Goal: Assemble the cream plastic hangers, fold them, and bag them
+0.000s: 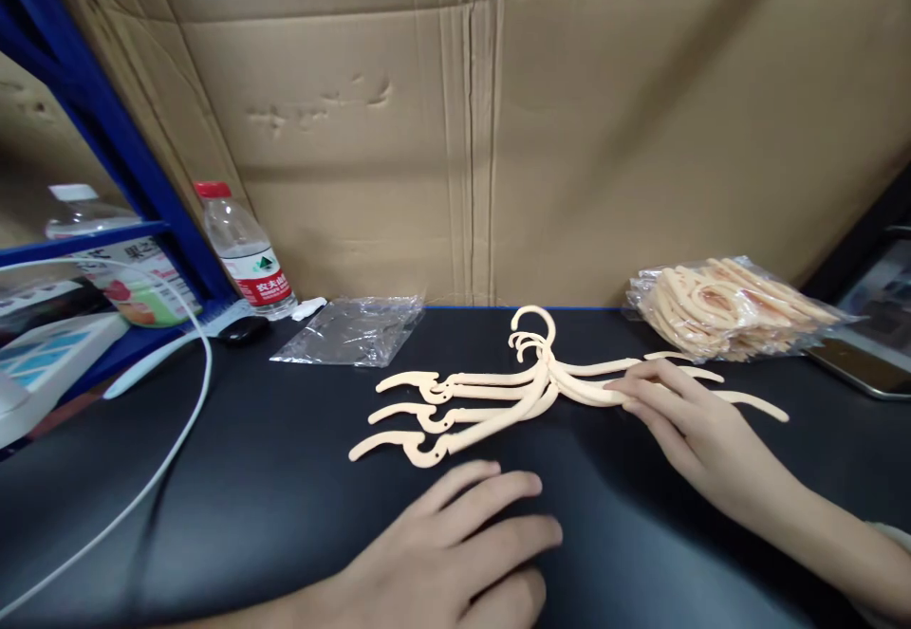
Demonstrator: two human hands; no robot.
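Observation:
Several cream plastic hangers (530, 399) lie overlapped on the black table (285, 506), their hooks pointing to the back and their arms spread left and right. My right hand (683, 420) has its fingers closed on the right side of the hangers, hiding part of those arms. In front of the hangers' left arms, my left hand (476, 539) is held palm down with its fingers apart and nothing in them.
Bagged hangers (726, 306) lie at the back right beside a phone (868, 363). An empty clear bag (352, 330) and a red-capped bottle (246, 249) are back left. A white cable (192, 430) curves across the left. Cardboard (342, 136) stands behind.

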